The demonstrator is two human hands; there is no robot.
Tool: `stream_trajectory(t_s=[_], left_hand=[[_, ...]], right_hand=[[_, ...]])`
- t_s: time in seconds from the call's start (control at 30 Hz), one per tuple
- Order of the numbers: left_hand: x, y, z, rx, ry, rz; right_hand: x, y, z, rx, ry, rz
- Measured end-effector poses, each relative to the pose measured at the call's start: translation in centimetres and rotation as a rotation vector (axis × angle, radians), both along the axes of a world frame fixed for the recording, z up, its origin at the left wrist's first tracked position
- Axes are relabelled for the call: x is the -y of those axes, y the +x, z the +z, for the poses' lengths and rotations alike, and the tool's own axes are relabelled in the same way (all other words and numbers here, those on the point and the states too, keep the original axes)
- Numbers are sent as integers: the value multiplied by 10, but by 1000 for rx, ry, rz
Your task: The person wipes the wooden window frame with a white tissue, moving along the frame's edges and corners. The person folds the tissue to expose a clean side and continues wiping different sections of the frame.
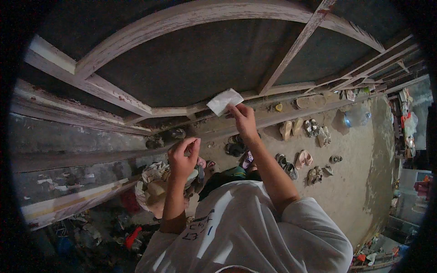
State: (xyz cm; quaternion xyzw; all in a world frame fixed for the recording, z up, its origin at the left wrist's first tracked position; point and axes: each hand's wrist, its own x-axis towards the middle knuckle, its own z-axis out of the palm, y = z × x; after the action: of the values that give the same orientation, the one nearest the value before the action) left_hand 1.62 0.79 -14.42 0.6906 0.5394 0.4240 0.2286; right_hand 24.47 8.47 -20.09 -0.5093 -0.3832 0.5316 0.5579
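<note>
My right hand (243, 117) pinches a folded white tissue or cloth (224, 101) between thumb and fingers, in front of the lower rail of a weathered, white-painted window frame (286, 89). Whether the tissue touches the rail I cannot tell. To the left, my left hand (184, 153) is raised with its fingers bent and the fingertips close to the thumb; no object shows in it. Dark mesh or glass panels (191, 65) fill the frame, which has a curved upper bar (205, 13) and a slanting bar (297, 44) with flaking paint.
Several pairs of shoes (304, 158) stand on the concrete floor (344, 191) at the right. A large clear plastic bottle (356, 117) lies near the ledge, which holds a shoe sole (310, 101). A filled bag (153, 191) and mixed clutter (92, 235) are at the lower left.
</note>
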Motion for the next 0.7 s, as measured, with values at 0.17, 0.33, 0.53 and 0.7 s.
stream_trajectory(t_s=[0.17, 0.33, 0.53, 0.7], left_hand=[[1, -3, -6, 10, -22, 1], [-1, 2, -5, 9, 81, -26], [-1, 2, -9, 18, 63, -2], [-1, 4, -11, 29, 47, -29]], right_hand=[[5, 24, 3, 21, -2, -50], [2, 25, -12, 22, -3, -19], [8, 38, 21, 1, 46, -85], [18, 36, 1, 76, 20, -75]])
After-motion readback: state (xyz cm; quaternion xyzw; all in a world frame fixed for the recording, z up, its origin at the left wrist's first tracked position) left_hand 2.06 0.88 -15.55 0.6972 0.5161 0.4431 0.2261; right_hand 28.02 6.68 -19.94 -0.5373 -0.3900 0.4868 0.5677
